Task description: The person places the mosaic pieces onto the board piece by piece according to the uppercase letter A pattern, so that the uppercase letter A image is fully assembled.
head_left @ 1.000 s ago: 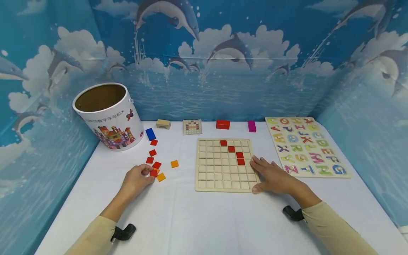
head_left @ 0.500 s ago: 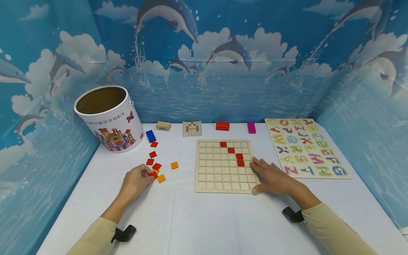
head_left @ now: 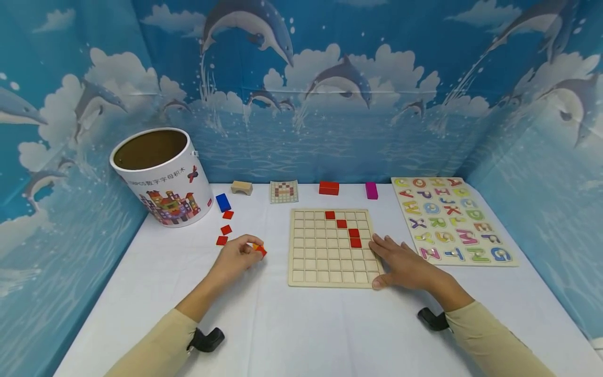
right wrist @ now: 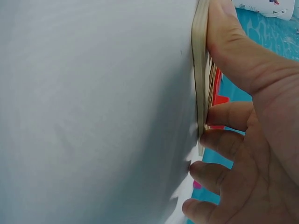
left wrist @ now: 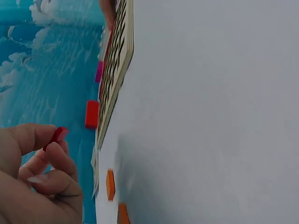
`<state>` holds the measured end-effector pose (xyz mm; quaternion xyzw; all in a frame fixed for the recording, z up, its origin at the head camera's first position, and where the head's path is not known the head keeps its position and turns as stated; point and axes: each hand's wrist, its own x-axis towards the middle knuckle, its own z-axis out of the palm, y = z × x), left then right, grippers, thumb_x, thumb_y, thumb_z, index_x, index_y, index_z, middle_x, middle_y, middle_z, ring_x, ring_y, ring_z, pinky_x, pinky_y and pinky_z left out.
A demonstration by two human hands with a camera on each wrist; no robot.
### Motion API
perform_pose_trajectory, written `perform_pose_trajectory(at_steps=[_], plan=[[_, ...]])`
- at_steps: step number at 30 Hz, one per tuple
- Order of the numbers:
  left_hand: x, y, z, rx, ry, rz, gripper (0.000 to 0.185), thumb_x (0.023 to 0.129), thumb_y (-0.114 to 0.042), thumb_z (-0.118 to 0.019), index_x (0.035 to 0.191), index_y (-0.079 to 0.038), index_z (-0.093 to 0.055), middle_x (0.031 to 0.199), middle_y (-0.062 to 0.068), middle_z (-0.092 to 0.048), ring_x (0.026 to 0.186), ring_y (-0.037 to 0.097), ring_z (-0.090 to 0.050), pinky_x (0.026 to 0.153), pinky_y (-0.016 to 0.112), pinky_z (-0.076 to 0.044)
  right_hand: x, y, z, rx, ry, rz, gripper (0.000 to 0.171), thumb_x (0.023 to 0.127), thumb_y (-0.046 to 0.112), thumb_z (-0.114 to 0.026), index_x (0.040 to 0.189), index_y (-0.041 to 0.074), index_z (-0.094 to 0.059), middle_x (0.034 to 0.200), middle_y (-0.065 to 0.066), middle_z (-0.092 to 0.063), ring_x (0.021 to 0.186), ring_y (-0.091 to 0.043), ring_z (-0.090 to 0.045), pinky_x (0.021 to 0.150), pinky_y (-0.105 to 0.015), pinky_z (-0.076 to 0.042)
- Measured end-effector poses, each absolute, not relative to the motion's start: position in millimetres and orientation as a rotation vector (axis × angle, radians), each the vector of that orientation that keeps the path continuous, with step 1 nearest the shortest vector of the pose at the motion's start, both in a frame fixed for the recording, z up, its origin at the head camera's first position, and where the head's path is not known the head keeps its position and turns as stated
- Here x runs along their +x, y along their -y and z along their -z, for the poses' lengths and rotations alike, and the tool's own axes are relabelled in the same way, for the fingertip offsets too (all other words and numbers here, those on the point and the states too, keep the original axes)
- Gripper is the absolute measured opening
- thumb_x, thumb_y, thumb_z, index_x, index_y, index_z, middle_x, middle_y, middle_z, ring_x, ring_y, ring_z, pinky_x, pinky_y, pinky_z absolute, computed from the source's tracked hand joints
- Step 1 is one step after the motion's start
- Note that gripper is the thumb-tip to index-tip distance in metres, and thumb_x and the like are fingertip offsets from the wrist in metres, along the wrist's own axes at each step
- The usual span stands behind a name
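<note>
My left hand [head_left: 235, 260] pinches a red square tile [left wrist: 60, 135] between thumb and fingertips, held off the table left of the wooden grid board [head_left: 317, 256]. An orange tile [head_left: 256, 246] shows just behind the held one in the head view. Two orange tiles, one of them an orange tile [left wrist: 110, 185] standing out at the table's edge line, appear below the hand in the left wrist view. Several red tiles [head_left: 355, 243] sit in the board's cells in a stepped line. My right hand [head_left: 402, 264] rests at the board's right edge, thumb [right wrist: 229, 37] on the rim, fingers extended.
Loose red tiles [head_left: 222, 240] lie at the left, by a blue block [head_left: 223, 202] and a big white bucket [head_left: 169, 193]. Along the back are an arch block [head_left: 242, 187], a pattern card [head_left: 284, 192], a red block [head_left: 328, 188] and a magenta block [head_left: 371, 190]. A letter puzzle [head_left: 452, 222] lies right.
My left hand has picked a red tile from the loose pile and moved right with it, towards the grid board. The right hand stays at the board's edge.
</note>
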<state>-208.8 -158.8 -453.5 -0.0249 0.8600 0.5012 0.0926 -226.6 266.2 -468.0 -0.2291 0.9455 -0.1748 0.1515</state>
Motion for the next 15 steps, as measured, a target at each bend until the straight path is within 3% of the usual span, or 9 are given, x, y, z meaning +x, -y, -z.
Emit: perform_pose_trajectory(at_steps=[5, 15], plan=[[-214.5, 104.0, 456.5, 0.064, -2.388, -1.547, 0.031, 0.088, -0.022, -0.081, 0.115, -0.014, -0.069, 0.082, 0.006, -0.069, 0.068, 0.024, -0.064, 0.067, 0.031, -0.05, -227.3, -265.9, 469.4, -0.664, -2.719, 0.509, 0.114, 0.075, 0.066, -0.077, 0.157, 0.001, -0.034, 0.166, -0.021, -0.022, 0.151, -0.052, -0.015, 0.115, -0.073, -0.013], [-235.7, -5.5, 471.0, 0.188, -2.243, -1.682, 0.024, 0.087, -0.005, -0.077, 0.109, -0.011, -0.071, 0.084, -0.002, -0.073, 0.059, 0.016, -0.066, 0.056, 0.024, -0.051, -228.2, -265.0, 468.2, -0.61, -2.705, 0.499, 0.115, 0.073, 0.067, -0.078, 0.158, 0.003, -0.033, 0.167, -0.02, -0.022, 0.151, -0.052, -0.013, 0.115, -0.073, -0.011]])
